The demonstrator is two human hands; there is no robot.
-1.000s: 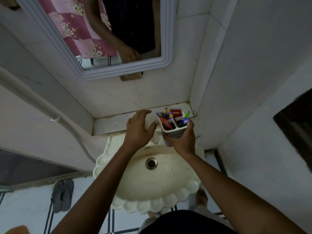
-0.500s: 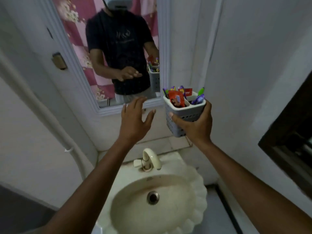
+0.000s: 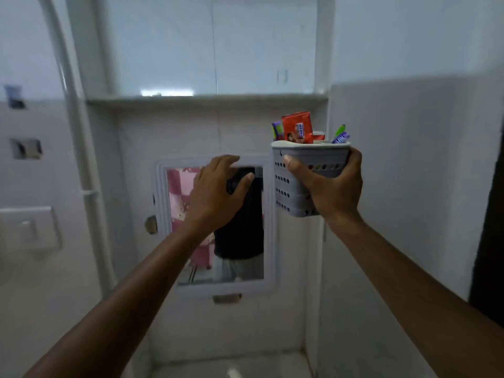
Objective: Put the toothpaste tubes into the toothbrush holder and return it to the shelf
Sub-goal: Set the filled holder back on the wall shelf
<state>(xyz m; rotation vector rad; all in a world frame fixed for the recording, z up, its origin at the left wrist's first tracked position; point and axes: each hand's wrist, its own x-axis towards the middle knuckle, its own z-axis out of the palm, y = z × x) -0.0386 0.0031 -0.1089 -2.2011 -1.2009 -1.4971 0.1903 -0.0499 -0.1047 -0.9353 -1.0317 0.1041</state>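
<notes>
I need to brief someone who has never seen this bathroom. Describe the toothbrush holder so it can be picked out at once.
Start at the white-framed mirror on the tiled wall, under the shelf. Just right of its top corner, the right hand grips the toothbrush holder, raised below shelf height. It is the only grey perforated plastic tub, with an orange-red toothpaste tube and bright brush handles sticking out.

You face a recess of pale tiled wall (image 3: 191, 132), blurred throughout, with a white-framed mirror (image 3: 270, 241) hung in it and a ledge-like shelf (image 3: 207, 99) running across above. To your left a white pipe (image 3: 81, 148) climbs the wall, clipped partway up, beside a switch plate (image 3: 28, 227) and two small square fittings. On your right a plain wall (image 3: 414, 173) comes forward to a dark opening (image 3: 491, 214) at the edge, and the light is dim and bluish.
</notes>
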